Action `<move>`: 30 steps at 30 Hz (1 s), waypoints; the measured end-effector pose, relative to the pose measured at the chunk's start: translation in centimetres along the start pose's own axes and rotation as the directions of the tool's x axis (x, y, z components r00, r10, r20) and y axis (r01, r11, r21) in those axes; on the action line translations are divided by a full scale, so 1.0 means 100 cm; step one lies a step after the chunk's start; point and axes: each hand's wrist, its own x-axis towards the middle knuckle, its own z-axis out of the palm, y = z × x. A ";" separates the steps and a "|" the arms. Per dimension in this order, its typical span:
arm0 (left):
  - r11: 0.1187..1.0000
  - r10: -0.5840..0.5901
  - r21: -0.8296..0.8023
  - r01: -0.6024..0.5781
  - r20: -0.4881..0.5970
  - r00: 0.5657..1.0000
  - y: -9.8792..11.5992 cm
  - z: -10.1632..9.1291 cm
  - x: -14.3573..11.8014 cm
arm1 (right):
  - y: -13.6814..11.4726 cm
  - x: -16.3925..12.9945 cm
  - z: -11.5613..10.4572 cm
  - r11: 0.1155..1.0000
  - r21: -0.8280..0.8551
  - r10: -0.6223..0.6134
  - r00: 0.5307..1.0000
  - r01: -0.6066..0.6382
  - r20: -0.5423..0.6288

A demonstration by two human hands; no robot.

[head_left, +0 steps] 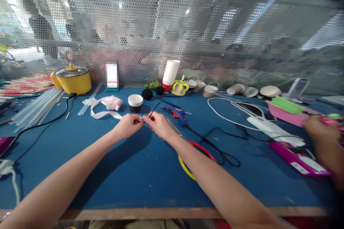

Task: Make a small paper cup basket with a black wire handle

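My left hand (130,126) and my right hand (159,124) meet above the middle of the blue table (129,179), fingertips pinched close together. Between them is a thin black strand (156,108), whose free end sticks up past my right fingers. Its exact kind is too small to tell. Just beyond my left hand stands a small cup (135,100), white above and black below. A pale ribbon roll (111,102) trails its loose end toward my left wrist. To the right of my hands lies a blue glue gun (176,112). Scissors (184,166) with red and yellow handles lie partly under my right forearm.
Black fuzzy balls (147,94), stacked paper cups (171,71) and a yellow-green basket (180,86) stand at the back. Glue sticks (40,109) and a yellow pot (72,80) are left. Cables and a power strip (274,132) lie right, near another person's blurred hand (321,132).
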 end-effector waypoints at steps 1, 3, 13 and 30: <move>1.000 0.004 0.005 -0.004 -0.006 1.000 0.001 0.000 -0.001 | 0.000 0.000 0.000 1.000 0.015 0.017 1.000 -0.017 -0.004; 0.999 -0.013 -0.051 0.013 -0.002 1.000 0.004 -0.001 -0.002 | -0.002 -0.001 -0.001 0.992 0.117 0.041 0.998 -0.046 0.045; 0.958 -0.088 -0.270 0.098 0.047 0.995 0.003 -0.004 -0.001 | -0.001 0.002 -0.005 0.926 0.371 0.007 0.986 -0.070 0.167; 0.942 -0.089 -0.311 0.123 0.120 0.989 0.009 -0.004 -0.003 | -0.001 0.002 -0.006 0.921 0.385 -0.025 0.979 -0.057 0.204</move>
